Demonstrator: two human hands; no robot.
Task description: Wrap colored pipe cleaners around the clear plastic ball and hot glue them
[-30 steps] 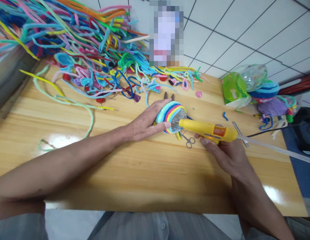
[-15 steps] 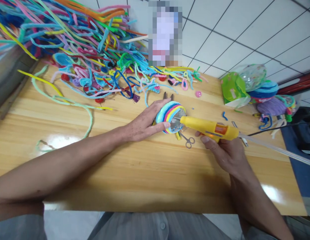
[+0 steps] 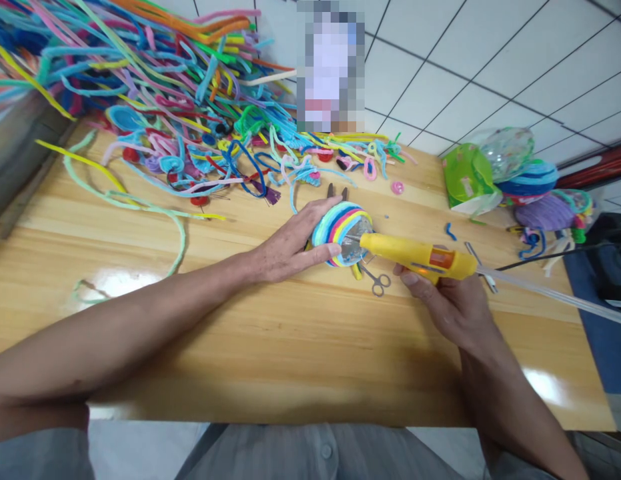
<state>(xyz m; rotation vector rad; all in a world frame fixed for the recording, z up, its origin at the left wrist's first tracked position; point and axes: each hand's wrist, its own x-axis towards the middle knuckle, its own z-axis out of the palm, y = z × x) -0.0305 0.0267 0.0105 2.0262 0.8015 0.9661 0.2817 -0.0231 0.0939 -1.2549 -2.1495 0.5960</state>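
Observation:
Wrapped round a rounded, clear-ended form striped with coloured pipe cleaners (image 3: 339,224), my left hand (image 3: 297,243) keeps it tilted toward the right; the far fingers are hidden behind it. My right hand (image 3: 447,300) grips a yellow hot glue gun (image 3: 415,255) by its handle. The gun's metal nozzle reaches the bare, transparent end of the striped form, beside the yellow stripe. A clear glue stick (image 3: 540,290) trails from the back of the gun. Small scissors (image 3: 377,281) lie just below the form, and dark plier-like tips (image 3: 337,192) poke out behind it.
A large heap of loose pipe cleaners (image 3: 190,87) covers the back left of the wooden table (image 3: 290,347). At the back right sit a green packet (image 3: 467,177) and a purple wrapped piece (image 3: 545,212). A black cord (image 3: 545,257) runs in from the right.
The glue gun has shifted very slightly, its rear end and the glue stick moving a little. My left hand and the striped form stay where they were.

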